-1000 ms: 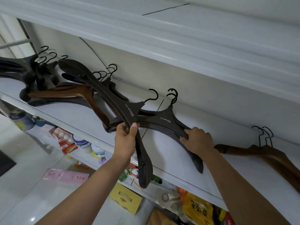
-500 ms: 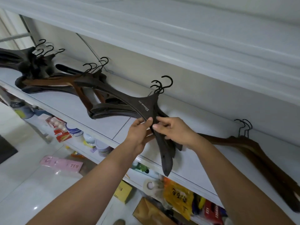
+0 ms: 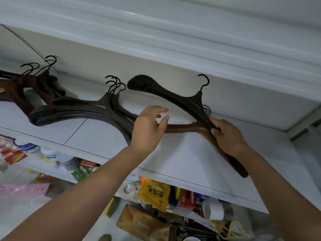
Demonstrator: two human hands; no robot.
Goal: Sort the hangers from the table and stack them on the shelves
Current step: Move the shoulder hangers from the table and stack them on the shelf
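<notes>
Hangers (image 3: 83,112) stacked on shelf (image 3: 173,153); right hand (image 3: 227,136) grips dark hanger (image 3: 184,101).

Bare white shelf surface (image 3: 182,150) lies open between the stacked dark-brown wooden hangers (image 3: 83,110) at left and the reddish-brown wooden hangers (image 3: 184,126) at right. The white upper shelf board (image 3: 191,49) limits overhead clearance. A raised dark-brown hanger (image 3: 175,98) crosses the rear gap.
</notes>
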